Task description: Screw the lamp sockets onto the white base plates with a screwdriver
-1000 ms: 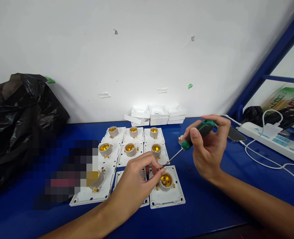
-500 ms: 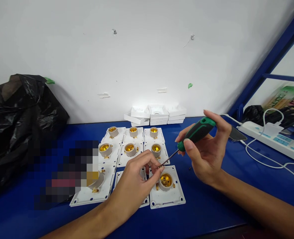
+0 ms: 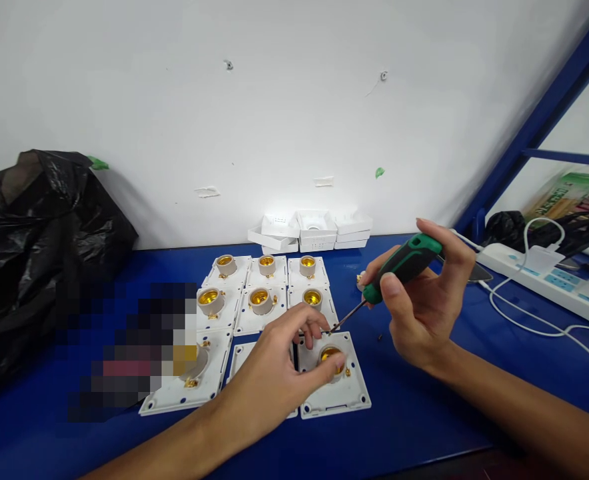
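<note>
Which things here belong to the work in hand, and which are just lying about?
Likely in the work:
screwdriver, held in the right hand
white plate and its socket, beneath the left hand
matching plates

Apparently lying about:
black bag
phone
power strip

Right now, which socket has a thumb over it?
The nearest row's rightmost socket: the left hand has its thumb partly over it but no other visible socket.

- Screwdriver (image 3: pixel 405 262): matt grip, smooth metal shaft.
- Plates (image 3: pixel 209 387), left of screwdriver: smooth white plastic.
- Sockets (image 3: pixel 258 299): shiny, gold-toned metal linings.
- Bag (image 3: pixel 59 213), far left of screwdriver: glossy, crinkled plastic.
</note>
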{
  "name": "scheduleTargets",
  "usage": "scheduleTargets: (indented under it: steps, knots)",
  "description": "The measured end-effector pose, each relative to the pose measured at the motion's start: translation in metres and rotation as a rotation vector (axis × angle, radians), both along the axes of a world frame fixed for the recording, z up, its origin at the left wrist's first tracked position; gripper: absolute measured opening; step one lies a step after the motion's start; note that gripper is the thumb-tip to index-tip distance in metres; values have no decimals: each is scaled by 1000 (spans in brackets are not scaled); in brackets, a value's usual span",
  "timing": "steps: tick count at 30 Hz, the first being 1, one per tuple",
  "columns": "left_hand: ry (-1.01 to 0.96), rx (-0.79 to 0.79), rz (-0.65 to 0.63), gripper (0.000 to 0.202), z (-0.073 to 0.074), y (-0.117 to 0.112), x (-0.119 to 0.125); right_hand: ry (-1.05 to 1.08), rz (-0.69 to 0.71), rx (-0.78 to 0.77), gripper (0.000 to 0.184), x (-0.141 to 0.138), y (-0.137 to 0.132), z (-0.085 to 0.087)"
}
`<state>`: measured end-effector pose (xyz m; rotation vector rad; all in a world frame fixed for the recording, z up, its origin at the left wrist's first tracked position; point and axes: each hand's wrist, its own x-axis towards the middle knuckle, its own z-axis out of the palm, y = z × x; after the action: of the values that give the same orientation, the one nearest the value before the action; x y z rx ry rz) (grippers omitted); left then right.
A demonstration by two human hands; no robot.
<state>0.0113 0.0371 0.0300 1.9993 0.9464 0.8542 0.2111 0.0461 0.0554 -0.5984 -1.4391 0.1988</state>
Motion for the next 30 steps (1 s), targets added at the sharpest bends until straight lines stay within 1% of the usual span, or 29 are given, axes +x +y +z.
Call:
scheduleTargets:
  steps: [3,5,8,11,15,21,26,30]
  knots:
    - [111,7,-64,39,0,-2,-1,5,21,12,51,1,0,0]
    - [204,57,-114,45,0,-3,-1,-16,30,3,50,2,-1,-2]
    - [294,162,-164,37,0,-4,-1,-78,46,-15,52,3,-2,-9]
    - [313,206,-176,32,-1,-4,0,-133,94,16,60,2,-1,-17]
    - [311,217,-169,34,-2,-4,0,-145,135,38,66,1,1,-22]
    - [318,247,-168,34,-5,-2,0,-150,149,46,69,0,2,-21]
    - [325,222,-173,34,-6,-1,0,-200,184,36,72,2,1,-24]
    - [312,210,-180,35,-4,-1,-1,-210,174,48,74,3,3,-27]
